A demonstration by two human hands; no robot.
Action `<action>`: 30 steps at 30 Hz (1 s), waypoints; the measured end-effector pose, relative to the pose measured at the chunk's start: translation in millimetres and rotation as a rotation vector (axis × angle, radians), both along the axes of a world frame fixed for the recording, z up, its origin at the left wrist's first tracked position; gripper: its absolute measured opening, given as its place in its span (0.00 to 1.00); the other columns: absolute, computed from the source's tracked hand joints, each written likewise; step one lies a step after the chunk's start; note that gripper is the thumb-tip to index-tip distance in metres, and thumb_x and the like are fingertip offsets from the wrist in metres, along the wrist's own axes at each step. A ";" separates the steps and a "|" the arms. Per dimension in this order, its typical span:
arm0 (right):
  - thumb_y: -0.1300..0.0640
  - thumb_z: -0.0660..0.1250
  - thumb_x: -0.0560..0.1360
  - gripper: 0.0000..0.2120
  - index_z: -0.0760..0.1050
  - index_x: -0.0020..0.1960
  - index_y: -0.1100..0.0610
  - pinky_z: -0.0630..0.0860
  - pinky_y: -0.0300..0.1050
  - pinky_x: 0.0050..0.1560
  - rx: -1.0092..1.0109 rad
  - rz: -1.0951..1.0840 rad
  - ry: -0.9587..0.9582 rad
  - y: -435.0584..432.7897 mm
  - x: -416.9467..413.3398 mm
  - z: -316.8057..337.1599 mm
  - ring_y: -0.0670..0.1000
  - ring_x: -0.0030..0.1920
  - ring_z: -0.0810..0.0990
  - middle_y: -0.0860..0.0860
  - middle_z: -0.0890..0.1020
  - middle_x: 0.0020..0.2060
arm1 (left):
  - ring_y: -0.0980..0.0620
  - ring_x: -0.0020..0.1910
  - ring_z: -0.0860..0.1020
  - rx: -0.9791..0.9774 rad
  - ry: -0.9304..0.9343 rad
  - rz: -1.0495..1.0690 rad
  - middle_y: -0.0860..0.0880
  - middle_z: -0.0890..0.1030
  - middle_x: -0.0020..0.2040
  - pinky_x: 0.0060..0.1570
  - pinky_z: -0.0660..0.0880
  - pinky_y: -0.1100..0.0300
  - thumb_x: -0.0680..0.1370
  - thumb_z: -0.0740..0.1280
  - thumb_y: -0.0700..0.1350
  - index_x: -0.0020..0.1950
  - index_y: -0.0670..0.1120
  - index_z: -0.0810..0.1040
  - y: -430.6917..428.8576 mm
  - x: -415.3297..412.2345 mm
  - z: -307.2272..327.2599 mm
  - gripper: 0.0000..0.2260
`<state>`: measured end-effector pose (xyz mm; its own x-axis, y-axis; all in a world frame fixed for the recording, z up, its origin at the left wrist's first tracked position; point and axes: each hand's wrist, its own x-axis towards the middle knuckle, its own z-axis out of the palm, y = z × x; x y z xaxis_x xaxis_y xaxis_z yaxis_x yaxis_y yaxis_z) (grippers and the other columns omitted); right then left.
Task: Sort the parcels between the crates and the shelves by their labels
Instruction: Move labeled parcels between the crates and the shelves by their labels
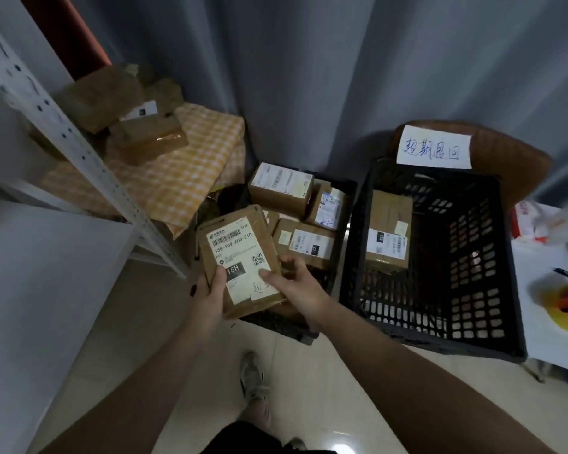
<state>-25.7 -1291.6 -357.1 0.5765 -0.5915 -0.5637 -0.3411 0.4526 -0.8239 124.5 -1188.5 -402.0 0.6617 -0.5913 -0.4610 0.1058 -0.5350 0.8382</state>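
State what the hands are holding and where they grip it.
Both hands hold one flat brown cardboard parcel with a white label: left hand at its near-left edge, right hand at its near-right edge, thumbs on the label.

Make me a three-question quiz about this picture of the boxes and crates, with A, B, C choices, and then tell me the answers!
1. Where is the paper sign with blue handwriting?
A. on the floor
B. behind the right crate
C. on the metal shelf

2. How many parcels lie in the right crate?
A. one
B. four
C. none

3. What is happening to the parcel with the 15H label?
A. it lies on the checked cloth
B. it sits in the right crate
C. both hands hold it

Answers:
1. B, the sign stands on the brown chair back just behind that crate.
2. A, a single parcel rests against its left wall.
3. C, the left hand and right hand grip its lower edge.
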 end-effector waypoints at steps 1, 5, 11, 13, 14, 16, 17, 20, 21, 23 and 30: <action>0.48 0.73 0.72 0.27 0.64 0.66 0.48 0.80 0.39 0.45 0.008 -0.013 0.012 -7.5 7.8 -7.7 0.48 0.50 0.82 0.50 0.81 0.56 | 0.48 0.56 0.76 0.006 0.038 -0.027 0.49 0.76 0.61 0.55 0.74 0.52 0.79 0.56 0.61 0.72 0.51 0.66 -7.1 9.5 -6.0 0.25; 0.56 0.73 0.73 0.26 0.68 0.68 0.54 0.77 0.33 0.39 0.029 -0.063 0.076 -42.0 28.4 -49.7 0.47 0.50 0.82 0.51 0.80 0.56 | 0.48 0.61 0.76 -0.119 0.039 -0.146 0.50 0.78 0.61 0.56 0.77 0.55 0.77 0.68 0.44 0.66 0.46 0.72 -34.1 49.0 -30.5 0.18; 0.57 0.69 0.76 0.21 0.72 0.68 0.53 0.75 0.30 0.44 -0.034 0.086 0.235 -77.7 40.8 -128.6 0.47 0.54 0.79 0.52 0.78 0.60 | 0.46 0.68 0.69 0.162 -0.061 -0.420 0.45 0.68 0.71 0.66 0.69 0.50 0.75 0.69 0.50 0.75 0.43 0.60 -62.9 86.1 -94.8 0.32; 0.57 0.67 0.77 0.18 0.73 0.66 0.54 0.73 0.27 0.38 -0.035 0.092 0.245 -80.1 46.7 -154.1 0.42 0.47 0.79 0.50 0.80 0.55 | 0.45 0.65 0.72 0.271 -0.161 -0.481 0.44 0.72 0.68 0.64 0.70 0.48 0.76 0.70 0.50 0.75 0.44 0.61 -63.6 87.2 -117.2 0.32; 0.57 0.67 0.77 0.17 0.73 0.66 0.55 0.72 0.25 0.35 -0.060 0.078 0.262 -80.9 50.1 -163.8 0.39 0.43 0.77 0.47 0.79 0.51 | 0.45 0.64 0.73 0.303 -0.218 -0.491 0.43 0.73 0.66 0.62 0.70 0.47 0.75 0.70 0.51 0.75 0.44 0.62 -64.0 87.1 -123.7 0.31; 0.55 0.67 0.77 0.17 0.72 0.65 0.54 0.70 0.24 0.32 -0.107 0.058 0.309 -82.9 57.5 -188.2 0.37 0.41 0.75 0.43 0.77 0.47 | 0.43 0.62 0.73 0.371 -0.297 -0.467 0.41 0.73 0.64 0.61 0.71 0.47 0.75 0.70 0.51 0.74 0.43 0.63 -65.3 90.6 -139.4 0.31; 0.53 0.68 0.77 0.16 0.72 0.63 0.53 0.71 0.24 0.32 -0.127 0.046 0.324 -83.1 60.4 -198.6 0.37 0.42 0.75 0.44 0.76 0.47 | 0.42 0.61 0.73 0.393 -0.330 -0.453 0.40 0.73 0.63 0.60 0.71 0.47 0.75 0.70 0.51 0.74 0.43 0.63 -65.3 91.4 -144.8 0.30; 0.52 0.71 0.74 0.15 0.71 0.57 0.49 0.72 0.26 0.34 -0.211 0.027 0.343 -83.3 71.3 -227.1 0.43 0.48 0.77 0.45 0.76 0.49 | 0.42 0.56 0.74 0.404 -0.427 -0.466 0.39 0.72 0.59 0.55 0.74 0.49 0.76 0.69 0.50 0.73 0.45 0.64 -63.5 95.0 -158.5 0.29; 0.52 0.72 0.73 0.16 0.72 0.58 0.50 0.72 0.27 0.36 -0.250 0.052 0.359 -83.1 75.5 -234.9 0.46 0.50 0.77 0.47 0.75 0.52 | 0.42 0.55 0.74 0.400 -0.453 -0.488 0.39 0.71 0.59 0.54 0.74 0.49 0.76 0.69 0.49 0.74 0.46 0.63 -61.8 96.9 -162.7 0.29; 0.52 0.72 0.73 0.20 0.72 0.62 0.53 0.69 0.27 0.41 -0.319 0.110 0.395 -81.4 83.1 -246.8 0.47 0.52 0.74 0.51 0.72 0.57 | 0.41 0.55 0.72 0.407 -0.506 -0.540 0.39 0.70 0.59 0.56 0.73 0.48 0.77 0.68 0.47 0.75 0.48 0.62 -57.9 103.0 -169.6 0.29; 0.48 0.73 0.71 0.23 0.74 0.64 0.53 0.74 0.33 0.48 -0.390 0.031 0.444 -79.5 88.3 -261.6 0.44 0.49 0.70 0.51 0.68 0.57 | 0.39 0.58 0.69 0.568 -0.784 -0.833 0.39 0.70 0.62 0.55 0.70 0.49 0.75 0.69 0.53 0.74 0.48 0.64 -55.3 109.3 -178.9 0.30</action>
